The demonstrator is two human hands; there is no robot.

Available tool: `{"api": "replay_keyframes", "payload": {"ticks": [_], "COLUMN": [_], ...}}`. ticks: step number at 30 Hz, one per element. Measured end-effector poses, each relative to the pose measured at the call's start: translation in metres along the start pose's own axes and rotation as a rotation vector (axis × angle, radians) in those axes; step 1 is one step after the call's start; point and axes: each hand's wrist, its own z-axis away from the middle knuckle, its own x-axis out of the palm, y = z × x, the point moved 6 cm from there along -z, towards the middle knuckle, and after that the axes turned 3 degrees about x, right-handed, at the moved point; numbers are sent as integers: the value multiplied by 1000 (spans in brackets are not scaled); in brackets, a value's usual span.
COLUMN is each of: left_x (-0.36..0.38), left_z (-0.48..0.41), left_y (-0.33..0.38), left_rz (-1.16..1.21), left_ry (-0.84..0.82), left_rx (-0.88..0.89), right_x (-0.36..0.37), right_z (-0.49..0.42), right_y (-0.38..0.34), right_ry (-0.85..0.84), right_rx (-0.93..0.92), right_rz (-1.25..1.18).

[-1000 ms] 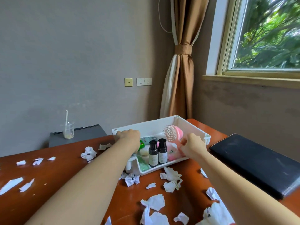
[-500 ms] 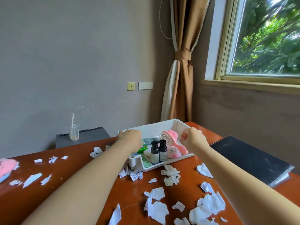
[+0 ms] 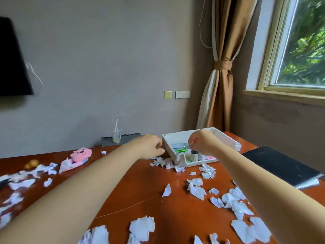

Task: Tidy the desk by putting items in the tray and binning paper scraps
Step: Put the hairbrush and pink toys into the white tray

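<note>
My left hand (image 3: 151, 147) sits just beside the outer left wall of the white tray (image 3: 226, 136), fingers bent down over the paper scraps (image 3: 197, 190) piled at that corner. I cannot tell whether it grips anything. My right hand (image 3: 202, 143) hangs over the tray interior with fingers bent and thumb near forefinger; I cannot tell whether it pinches anything. The tray stands at the far side of the desk (image 3: 140, 191) and holds a green packet (image 3: 181, 149) and two dark-capped bottles (image 3: 194, 154). A pink plush toy (image 3: 80, 154) lies well apart, to the left.
</note>
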Motion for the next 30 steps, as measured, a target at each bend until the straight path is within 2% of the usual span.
{"api": "replay_keyframes", "payload": {"ticks": [9, 14, 18, 21, 25, 30], "left_x": [6, 21, 32, 39, 47, 61], "left_z": [121, 169, 198, 213, 221, 221], "left_y": [-56, -101, -146, -184, -239, -307], "left_rz": [-63, -57, -59, -84, -189, -175], "left_ry": [-59, -61, -62, -61, -102, -105], "left_rx": [-95, -191, -282, -369, -439, -580], "right_x": [62, 98, 134, 158, 183, 212], "right_z": [47, 62, 59, 51, 31, -4], "right_y": [-118, -171, -210, -240, -271, -296], "right_ry": [-193, -279, -365, -420, -424, -380], "right_rx": [-157, -214, -228, -282, -342, -367], "right_rz": [-23, 43, -24, 17, 71, 105]}}
